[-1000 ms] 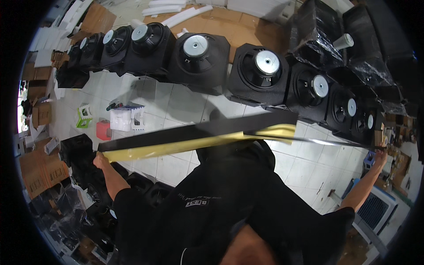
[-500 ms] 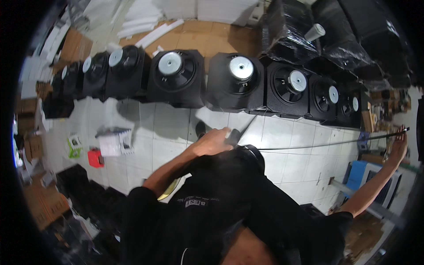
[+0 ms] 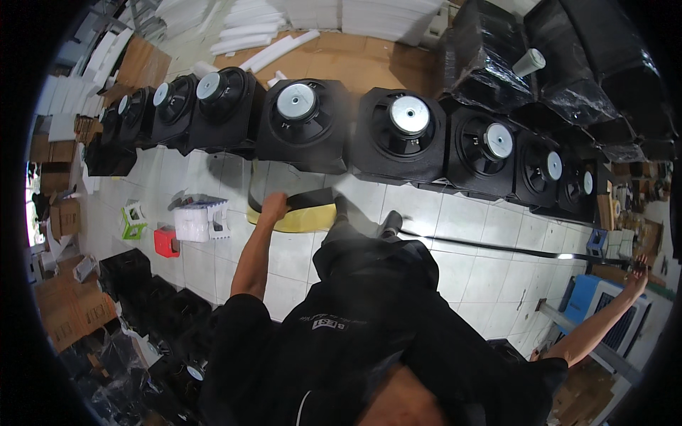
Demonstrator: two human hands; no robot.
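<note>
A white tiled floor (image 3: 472, 273) is spreading below everything. Across it, 1 curved row of black speaker cabinets (image 3: 366, 145) is standing; I am counting at least 8 of them. At the upper right, several black boxes (image 3: 490, 60) are sitting in clear plastic wrap, and their overlap is hiding the exact number. 1 long, thin black strip (image 3: 497, 247) is running just above the floor, from beside the person's feet toward the right hand. At the right edge, 1 blue and white grilled appliance (image 3: 584, 295) is standing. 1 yellow sheet (image 3: 305, 220) is hanging in front of the person, below 1 broad black band (image 3: 310, 199); whether this band is joining the thin strip, I cannot tell. Left of them, 2 stools are standing: 1 white (image 3: 193, 224) and 1 smaller, green and white (image 3: 133, 221).

The left hand (image 3: 275, 206) is closing in a fist, grasping the black band near the yellow sheet. The right hand (image 3: 639, 274) is being held far to the side, its fingers looking partly spread at the strip's end; whether they are gripping it, I cannot tell. 1 red box (image 3: 167, 243) is lying beside the white stool.
</note>
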